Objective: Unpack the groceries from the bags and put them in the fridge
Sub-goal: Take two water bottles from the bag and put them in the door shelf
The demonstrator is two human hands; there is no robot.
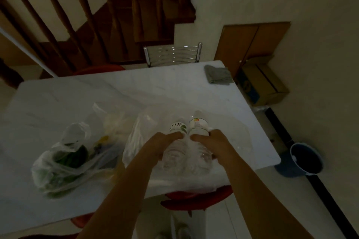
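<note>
Two clear plastic water bottles lie side by side above a flattened white plastic bag [136, 141] on the white marble table [116, 91]. My left hand [161, 145] grips the left bottle [177, 128], which has a white and green label. My right hand [211, 143] grips the right bottle [198, 123], whose white label has an orange mark. To the left sits a translucent bag [64, 167] holding green vegetables. Behind it lies another clear bag [110, 122] with pale and yellow contents. No fridge is in view.
A grey folded cloth [217, 74] lies at the table's far right corner. A chrome chair [172, 54] stands behind the table and a red stool [194, 200] below its near edge. A cardboard box [262, 85] and blue bucket [303, 159] sit on the floor at right. A wooden staircase [87, 15] rises at back left.
</note>
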